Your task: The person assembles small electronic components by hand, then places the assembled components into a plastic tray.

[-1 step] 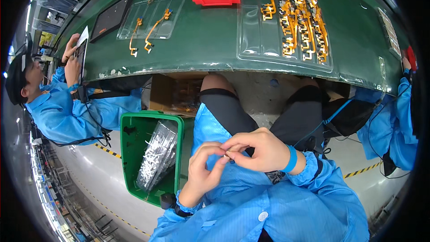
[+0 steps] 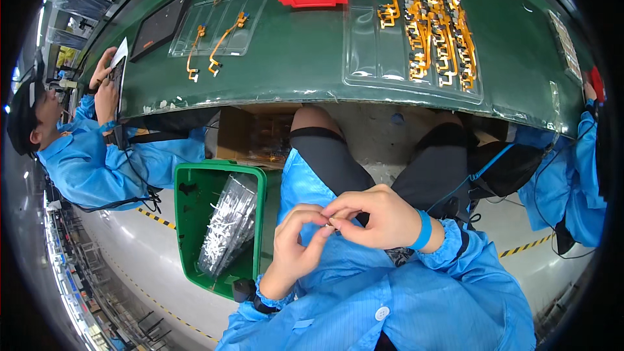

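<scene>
Barely a flicker of change here, so the fine work stays put: right of the green bin (image 2: 261, 221), left hand (image 2: 298, 247) and right hand (image 2: 383, 220) meet, both pinching 1 tiny, mostly hidden piece (image 2: 330, 225), while orange flex cables (image 2: 421, 45) lie on the table (image 2: 299, 58) beyond that bin.

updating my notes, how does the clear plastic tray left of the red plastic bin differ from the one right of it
The left clear plastic tray holds three orange flex cables; the right clear plastic tray holds many more. Two cables overhang the left tray's near edge; the right tray's seem to lie inside. Both lie on the green tabletop.
</scene>
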`<state>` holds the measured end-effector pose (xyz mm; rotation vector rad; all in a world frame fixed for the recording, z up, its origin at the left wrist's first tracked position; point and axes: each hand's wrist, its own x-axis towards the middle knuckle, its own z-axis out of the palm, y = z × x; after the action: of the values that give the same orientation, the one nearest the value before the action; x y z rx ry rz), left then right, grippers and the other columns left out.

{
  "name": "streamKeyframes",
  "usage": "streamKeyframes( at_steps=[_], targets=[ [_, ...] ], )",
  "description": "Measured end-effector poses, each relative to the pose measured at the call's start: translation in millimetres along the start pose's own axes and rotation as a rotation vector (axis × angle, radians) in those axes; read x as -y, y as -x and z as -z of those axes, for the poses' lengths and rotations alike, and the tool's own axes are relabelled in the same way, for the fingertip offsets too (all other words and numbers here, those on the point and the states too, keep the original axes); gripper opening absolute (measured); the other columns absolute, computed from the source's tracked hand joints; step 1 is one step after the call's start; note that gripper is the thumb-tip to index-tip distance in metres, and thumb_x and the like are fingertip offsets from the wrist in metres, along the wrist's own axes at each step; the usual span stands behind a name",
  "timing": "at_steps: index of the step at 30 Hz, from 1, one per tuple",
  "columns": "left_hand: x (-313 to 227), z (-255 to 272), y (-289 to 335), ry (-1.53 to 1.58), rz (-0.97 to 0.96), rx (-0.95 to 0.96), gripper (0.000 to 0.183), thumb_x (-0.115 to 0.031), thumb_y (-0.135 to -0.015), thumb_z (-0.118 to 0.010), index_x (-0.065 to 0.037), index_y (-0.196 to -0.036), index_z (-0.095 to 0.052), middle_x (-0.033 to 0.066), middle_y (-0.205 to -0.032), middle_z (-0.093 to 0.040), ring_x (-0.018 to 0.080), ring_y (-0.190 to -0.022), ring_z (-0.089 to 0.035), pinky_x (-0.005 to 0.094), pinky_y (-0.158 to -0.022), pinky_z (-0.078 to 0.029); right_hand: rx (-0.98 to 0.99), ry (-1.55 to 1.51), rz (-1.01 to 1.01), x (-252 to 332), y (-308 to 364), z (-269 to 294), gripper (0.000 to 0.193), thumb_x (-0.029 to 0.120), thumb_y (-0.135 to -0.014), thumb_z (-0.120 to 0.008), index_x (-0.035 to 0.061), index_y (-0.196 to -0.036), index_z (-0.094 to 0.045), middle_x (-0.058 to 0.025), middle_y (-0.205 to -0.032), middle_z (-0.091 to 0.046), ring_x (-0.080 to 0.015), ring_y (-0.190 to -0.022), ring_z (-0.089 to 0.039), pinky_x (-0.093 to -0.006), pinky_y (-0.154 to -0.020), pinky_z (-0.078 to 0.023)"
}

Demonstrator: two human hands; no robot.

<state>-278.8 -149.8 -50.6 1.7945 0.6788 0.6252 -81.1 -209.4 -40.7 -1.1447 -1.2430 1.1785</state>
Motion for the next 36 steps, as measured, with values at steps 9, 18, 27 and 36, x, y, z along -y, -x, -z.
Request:
streamKeyframes(
  at_steps=[9,18,27,36],
  targets=[
    [-1.4,-2.3,-6.4,0.02,0.078,-0.006,0.013,0.005,-0.076,-0.073,0.002,-0.084,-0.062,0.0116,-0.09,-0.065,0.0212,-0.088,-0.062,0.0375,-0.092,-0.048,0.012,0.063,-0.033,-3.7,3.4,1.3,0.008,0.006,-0.084,-0.064,0.0019,-0.09,-0.062,-0.0134,-0.073,-0.07,-0.0261,-0.066,-0.071,-0.0315,-0.061,-0.056],
    [-3.1,3.4,-3.5,-0.395,-0.257,-0.093,0.008,0.005,-0.082,-0.069,0.001,-0.084,-0.062,0.013,-0.085,-0.065,0.0272,-0.085,-0.063,0.0379,-0.08,-0.052,0.056,-0.067,-0.258,-12.1,0.1,-4.6,0.012,0.002,-0.085,-0.064,-0.0017,-0.096,-0.065,-0.0105,-0.083,-0.073,-0.0164,-0.079,-0.072,-0.0269,-0.073,-0.057],
    [75.4,110.3,95.5,-0.81,0.328,-0.826,0.022,0.005,-0.093,-0.05,0.005,-0.113,-0.06,0.0137,-0.094,-0.069,0.0208,-0.09,-0.068,0.0308,-0.082,-0.052,-0.118,-0.29,-0.229,-16.2,-0.2,-4.5,0.014,0.006,-0.089,-0.066,-0.0024,-0.1,-0.065,-0.0095,-0.088,-0.072,-0.0125,-0.082,-0.07,-0.0255,-0.075,-0.056],
    [20.2,48.8,34.7,-0.747,-0.062,-0.595,0.029,0.016,-0.082,-0.053,0.003,-0.107,-0.061,0.0152,-0.09,-0.065,0.0289,-0.08,-0.064,0.0353,-0.071,-0.052,-0.013,-0.48,-0.301,-10.9,1.3,-9.0,0.016,0.003,-0.092,-0.063,-0.0046,-0.105,-0.063,-0.01,-0.095,-0.07,-0.0127,-0.09,-0.068,-0.0247,-0.081,-0.055]
  ],
)
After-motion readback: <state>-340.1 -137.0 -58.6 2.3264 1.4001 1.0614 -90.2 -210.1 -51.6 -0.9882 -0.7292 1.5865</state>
